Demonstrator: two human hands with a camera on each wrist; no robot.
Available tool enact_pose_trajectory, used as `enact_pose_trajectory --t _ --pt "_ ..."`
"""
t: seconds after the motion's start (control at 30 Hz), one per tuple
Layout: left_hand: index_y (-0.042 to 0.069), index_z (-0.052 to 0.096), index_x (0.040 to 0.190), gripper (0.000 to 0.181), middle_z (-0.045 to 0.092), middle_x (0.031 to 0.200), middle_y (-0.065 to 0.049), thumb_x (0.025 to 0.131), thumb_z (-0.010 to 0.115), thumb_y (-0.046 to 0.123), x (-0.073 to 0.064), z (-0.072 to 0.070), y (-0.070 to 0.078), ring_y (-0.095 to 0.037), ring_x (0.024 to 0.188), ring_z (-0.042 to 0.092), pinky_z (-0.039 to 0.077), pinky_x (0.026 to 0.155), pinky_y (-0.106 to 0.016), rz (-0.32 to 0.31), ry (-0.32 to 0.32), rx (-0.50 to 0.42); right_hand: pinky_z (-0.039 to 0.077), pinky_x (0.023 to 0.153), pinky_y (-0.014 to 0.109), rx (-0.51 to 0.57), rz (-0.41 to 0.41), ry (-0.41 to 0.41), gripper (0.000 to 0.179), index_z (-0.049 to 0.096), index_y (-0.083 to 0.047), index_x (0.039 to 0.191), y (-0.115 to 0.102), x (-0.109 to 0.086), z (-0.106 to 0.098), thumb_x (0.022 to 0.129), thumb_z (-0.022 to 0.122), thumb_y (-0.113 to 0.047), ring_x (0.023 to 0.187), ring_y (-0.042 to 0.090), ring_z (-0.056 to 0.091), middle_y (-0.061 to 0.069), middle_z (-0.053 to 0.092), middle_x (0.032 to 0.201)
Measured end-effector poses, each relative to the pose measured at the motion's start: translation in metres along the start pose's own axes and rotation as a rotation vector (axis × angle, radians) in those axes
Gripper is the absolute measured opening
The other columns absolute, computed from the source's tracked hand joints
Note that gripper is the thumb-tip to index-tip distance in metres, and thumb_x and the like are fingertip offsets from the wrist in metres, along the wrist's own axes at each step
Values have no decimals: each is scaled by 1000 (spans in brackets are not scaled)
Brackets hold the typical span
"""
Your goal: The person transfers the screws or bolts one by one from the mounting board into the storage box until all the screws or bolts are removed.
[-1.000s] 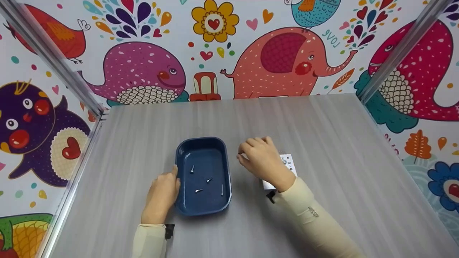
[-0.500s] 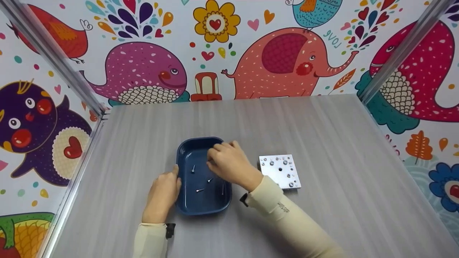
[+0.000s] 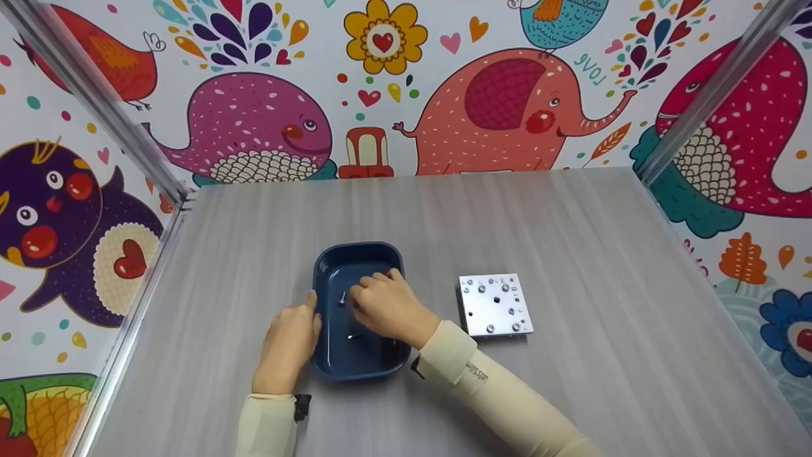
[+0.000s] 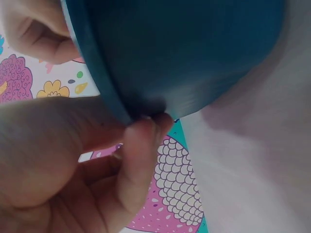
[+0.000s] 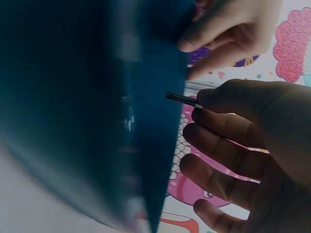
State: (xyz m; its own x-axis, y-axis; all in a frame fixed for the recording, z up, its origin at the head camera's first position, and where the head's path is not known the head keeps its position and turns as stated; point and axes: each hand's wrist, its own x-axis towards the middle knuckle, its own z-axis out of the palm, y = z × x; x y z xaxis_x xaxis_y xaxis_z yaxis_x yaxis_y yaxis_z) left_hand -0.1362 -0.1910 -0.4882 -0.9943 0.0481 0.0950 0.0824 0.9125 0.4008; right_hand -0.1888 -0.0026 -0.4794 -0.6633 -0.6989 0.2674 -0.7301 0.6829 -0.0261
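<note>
A dark blue rectangular tray (image 3: 358, 372) stands on the table, with a few small metal screws (image 3: 353, 337) lying on its floor. My left hand (image 3: 287, 343) grips the tray's left wall, thumb and fingers pinching it in the left wrist view. Over the inside of the tray, my right hand (image 3: 390, 311) pinches a screw (image 5: 182, 99) between thumb and index finger, threaded end pointing out. The other fingers of that hand are spread apart and part of the tray floor is hidden beneath it.
Right of the tray lies a square silver metal plate (image 3: 485, 311) with several holes and screws set in its top. A grey wood-grain table (image 3: 571, 241) carries everything. Printed cartoon walls and metal frame posts (image 3: 717, 95) bound the table.
My right hand has moved left from beside the metal plate to over the tray, uncovering the plate. My left hand has stayed at the tray's left side.
</note>
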Motion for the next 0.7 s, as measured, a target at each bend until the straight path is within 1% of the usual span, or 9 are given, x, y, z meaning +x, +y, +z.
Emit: enact_pose_trajectory --t 0.17,0.4,0.57,0.7 --pt "-13 56 132 42 66 104 -34 94 64 3 0 1 0 -47 88 67 54 72 -56 2 2 -4 42 67 37 -23 2 -30 12 73 -15 88 -2 -3 10 91 69 -26 74 19 61 0 67 84" --pt "-13 56 133 43 66 103 -35 94 64 3 0 1 -1 -48 87 67 54 72 -56 5 -2 -2 42 67 38 -50 -5 -52 12 73 -14 87 -4 -6 16 92 68 -25 73 19 61 0 67 82" --pt "-13 56 133 43 65 104 -36 94 64 3 0 1 -2 -48 87 67 54 72 -56 2 -1 -7 43 67 38 -53 -6 -75 14 73 -13 87 -5 -6 18 92 67 -25 73 20 61 1 68 83" --pt "-13 55 133 43 65 104 -36 94 64 4 0 1 -2 -48 87 67 54 72 -56 6 -4 -1 43 66 39 -53 -10 -63 14 73 -13 88 -2 -8 14 92 68 -26 74 21 62 2 68 84"
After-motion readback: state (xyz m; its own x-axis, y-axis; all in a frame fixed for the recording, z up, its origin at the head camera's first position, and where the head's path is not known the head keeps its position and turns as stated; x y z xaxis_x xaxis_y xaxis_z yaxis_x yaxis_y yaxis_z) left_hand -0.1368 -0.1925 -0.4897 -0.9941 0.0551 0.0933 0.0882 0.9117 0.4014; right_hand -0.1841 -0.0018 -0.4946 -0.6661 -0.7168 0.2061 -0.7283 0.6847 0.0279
